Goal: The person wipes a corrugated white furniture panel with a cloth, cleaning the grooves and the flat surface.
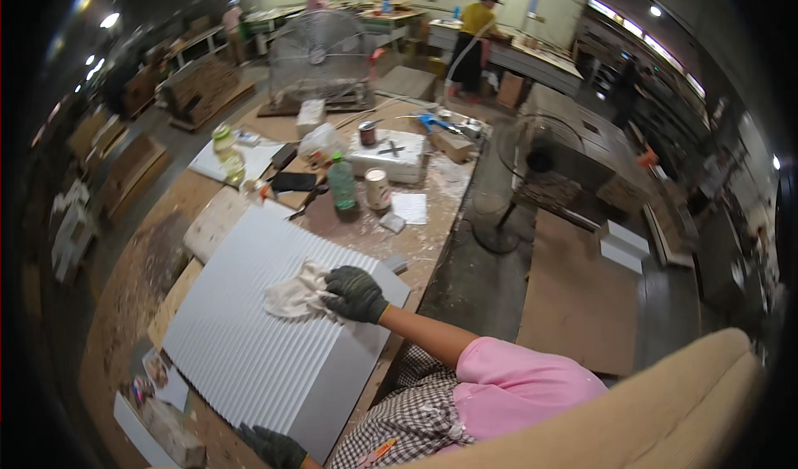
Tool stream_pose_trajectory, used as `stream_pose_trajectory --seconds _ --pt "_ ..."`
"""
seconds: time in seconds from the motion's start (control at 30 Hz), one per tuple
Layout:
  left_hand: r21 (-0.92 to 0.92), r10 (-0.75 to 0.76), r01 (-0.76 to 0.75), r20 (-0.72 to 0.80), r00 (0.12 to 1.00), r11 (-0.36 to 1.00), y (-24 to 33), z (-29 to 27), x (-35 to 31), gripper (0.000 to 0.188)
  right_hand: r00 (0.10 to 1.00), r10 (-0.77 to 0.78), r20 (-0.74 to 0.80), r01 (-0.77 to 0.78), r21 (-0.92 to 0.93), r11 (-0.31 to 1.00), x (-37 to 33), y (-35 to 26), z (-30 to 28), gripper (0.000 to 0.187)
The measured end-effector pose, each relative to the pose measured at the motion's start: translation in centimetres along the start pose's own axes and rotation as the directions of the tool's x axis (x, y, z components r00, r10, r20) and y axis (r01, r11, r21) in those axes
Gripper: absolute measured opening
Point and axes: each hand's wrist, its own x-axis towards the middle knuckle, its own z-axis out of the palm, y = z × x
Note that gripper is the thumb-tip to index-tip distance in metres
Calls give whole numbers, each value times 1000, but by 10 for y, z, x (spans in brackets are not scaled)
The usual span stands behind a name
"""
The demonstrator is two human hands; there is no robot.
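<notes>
A large pale grey panel (241,319) with a ribbed top and a smooth side face (332,394) lies slanted across the workbench. On its ribs, my gloved right hand (357,294) presses a crumpled white cloth (297,293), with the fingers closed over the cloth's right end. My left hand (276,447), in a dark glove too, rests against the panel's near end at the bottom of the view. Its fingers look stretched out along that end, and part of the hand is cut off by the lower edge.
Beyond the panel, the workbench (349,228) carries a green bottle (342,185), a pale can (377,189), a white wrapped block (391,160) and a yellowish bottle (227,155). A big fan (320,53) stands behind them. Another fan (499,232) is right of the bench. Several people work farther back.
</notes>
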Motion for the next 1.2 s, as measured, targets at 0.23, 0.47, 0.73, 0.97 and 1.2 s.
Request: stream_pose_trajectory --seconds 0.23,0.47,0.73,0.97,1.2 --pt "65 204 -200 -57 977 978 43 19 -4 39 998 43 37 -45 53 998 -10 8 9 33" --pt "94 386 -380 -46 922 920 89 45 -12 39 995 -34 -93 42 82 996 -15 18 16 38" --pt "145 420 -416 3 907 898 112 55 -14 39 932 -363 -12 363 88 928 -8 40 -3 48" --pt "142 426 -449 165 890 882 55 60 1 39 935 -262 239 194 273 942 32 164 -27 39" --pt "166 270 -290 132 954 942 140 32 1 42 793 -68 605 54 40 998 176 53 -34 39"
